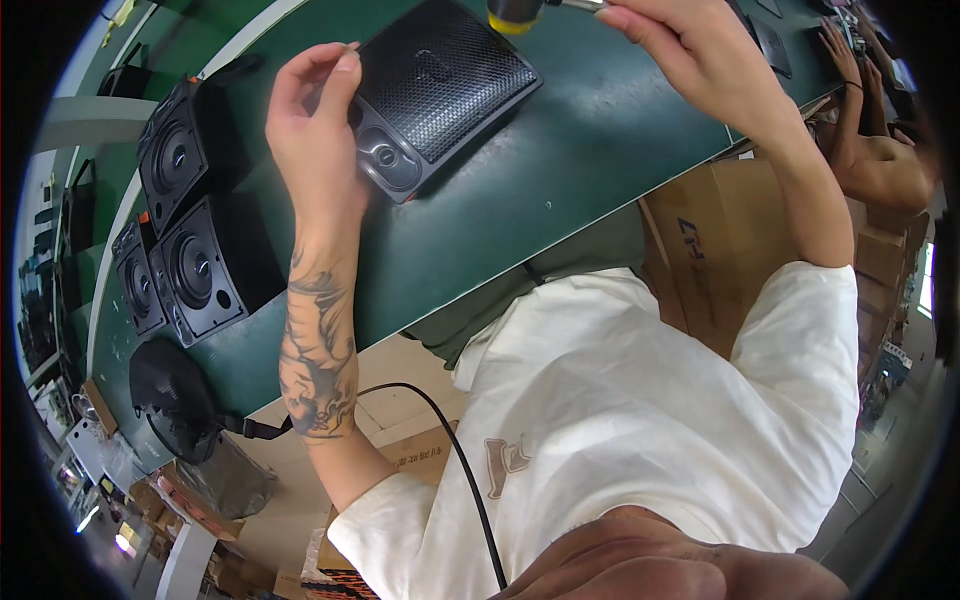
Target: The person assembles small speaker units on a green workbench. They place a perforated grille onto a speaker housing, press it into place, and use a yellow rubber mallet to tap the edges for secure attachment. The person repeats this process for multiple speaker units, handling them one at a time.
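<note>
A black speaker with a perforated grille (440,85) lies on the green table in front of me. My left hand (318,105) is at its left edge, thumb and forefinger closed together; whatever they pinch, if anything, is hidden. A small round driver (390,158) shows at the speaker's near left corner, beside my left wrist. Raised to the right of the speaker, my right hand (690,45) grips the metal handle of a mallet. The mallet's black head with a yellow face (515,14) hangs near the far right corner of the speaker, partly cut off by the picture's edge.
Several black speakers without grilles (195,262) stand at the left. A black mesh bag-like item (172,395) sits at the table's near left edge. A black cable (440,415) runs by my body. Cardboard boxes (715,240) stand below the table; another person's arm (850,130) is far right.
</note>
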Action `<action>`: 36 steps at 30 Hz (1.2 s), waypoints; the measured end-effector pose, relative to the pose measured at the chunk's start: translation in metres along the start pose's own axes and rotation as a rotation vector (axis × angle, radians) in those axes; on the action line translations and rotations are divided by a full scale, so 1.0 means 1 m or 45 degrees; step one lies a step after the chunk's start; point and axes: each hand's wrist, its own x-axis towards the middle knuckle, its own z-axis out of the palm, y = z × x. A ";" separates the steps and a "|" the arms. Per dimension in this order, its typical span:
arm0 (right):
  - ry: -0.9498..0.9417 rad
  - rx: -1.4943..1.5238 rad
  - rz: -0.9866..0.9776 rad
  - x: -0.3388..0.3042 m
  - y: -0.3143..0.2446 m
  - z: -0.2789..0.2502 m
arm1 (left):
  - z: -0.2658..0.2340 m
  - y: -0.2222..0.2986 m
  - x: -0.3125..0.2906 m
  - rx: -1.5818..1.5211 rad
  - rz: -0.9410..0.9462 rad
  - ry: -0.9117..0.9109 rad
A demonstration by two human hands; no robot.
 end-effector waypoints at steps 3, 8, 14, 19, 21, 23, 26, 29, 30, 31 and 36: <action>0.064 0.044 0.096 -0.016 -0.012 -0.001 | -0.003 0.000 -0.002 -0.006 -0.020 0.021; 0.056 0.079 0.057 -0.025 -0.007 0.013 | 0.001 0.001 0.000 0.027 -0.046 0.022; 0.027 -0.063 -0.038 -0.017 -0.009 -0.008 | -0.001 0.000 0.000 0.065 -0.036 0.041; 0.093 0.045 0.097 -0.021 -0.022 -0.020 | -0.003 0.000 0.000 0.040 -0.052 0.029; 0.064 0.082 0.093 -0.021 -0.026 -0.016 | -0.003 -0.001 0.000 0.023 -0.012 0.007; 0.073 0.125 -0.005 -0.022 -0.028 -0.001 | -0.004 -0.003 -0.002 0.021 0.026 -0.001; 0.090 0.135 -0.128 -0.019 -0.039 0.017 | -0.005 -0.006 0.000 -0.029 0.040 -0.061; -0.061 0.074 -0.155 -0.017 -0.047 0.042 | -0.014 -0.009 0.004 0.049 0.049 -0.102; -0.134 0.049 -0.146 -0.016 -0.050 0.047 | -0.011 -0.009 0.002 0.035 0.059 -0.053; -0.149 0.099 -0.127 -0.013 -0.052 0.046 | 0.002 0.000 0.001 0.016 0.071 0.001; -0.040 0.088 -0.214 0.008 -0.051 0.027 | 0.005 0.005 -0.001 -0.048 -0.039 -0.003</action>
